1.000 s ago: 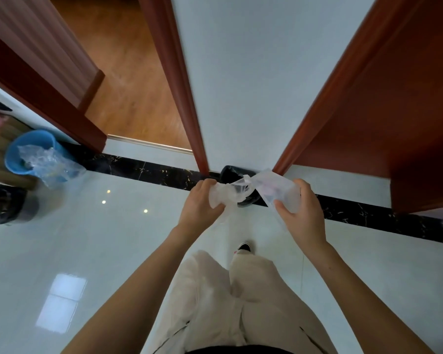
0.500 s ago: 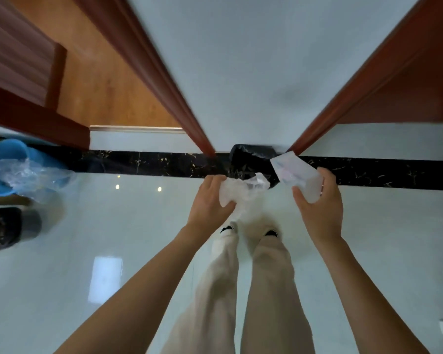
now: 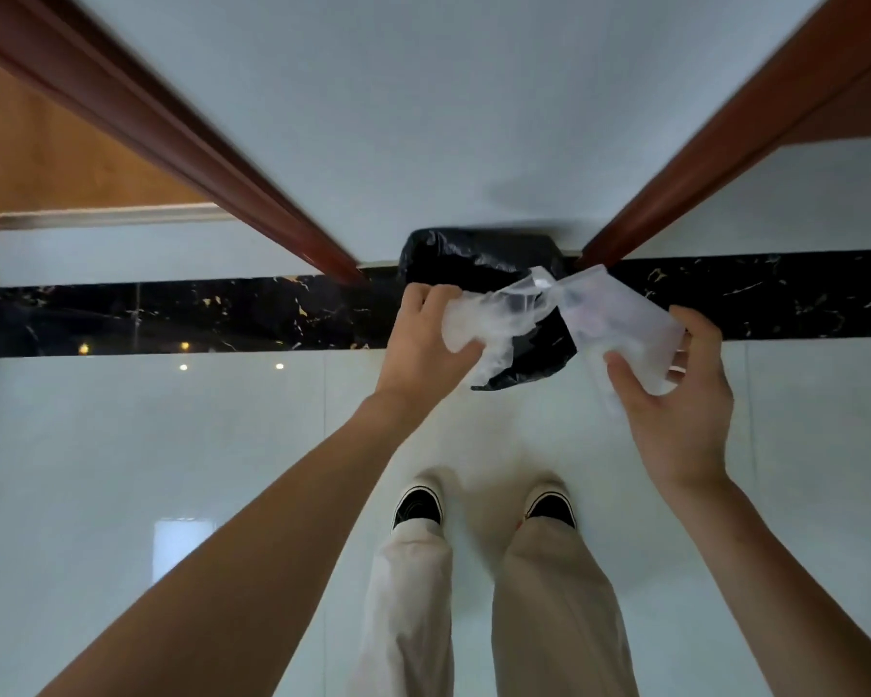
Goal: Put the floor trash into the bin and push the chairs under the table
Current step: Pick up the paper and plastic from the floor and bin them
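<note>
A bin lined with a black bag (image 3: 478,264) stands on the floor against the white wall, between two red-brown door frames. My left hand (image 3: 423,344) is closed on a crumpled clear plastic bag (image 3: 478,319), held just over the bin's near edge. My right hand (image 3: 675,399) grips a flat translucent plastic wrapper (image 3: 619,324) at the bin's right side. The two plastic pieces touch or nearly touch above the bin. No chairs or table are in view.
My two feet in black and white shoes (image 3: 418,505) stand on glossy white tile close behind the bin. A black marble strip (image 3: 197,314) runs along the wall's foot. An open doorway with a wooden floor (image 3: 61,163) lies at the left.
The view has tilted down and closer to the bin. Both hands have moved forward with the plastic over the bin. The blue bucket at the left has left the frame.
</note>
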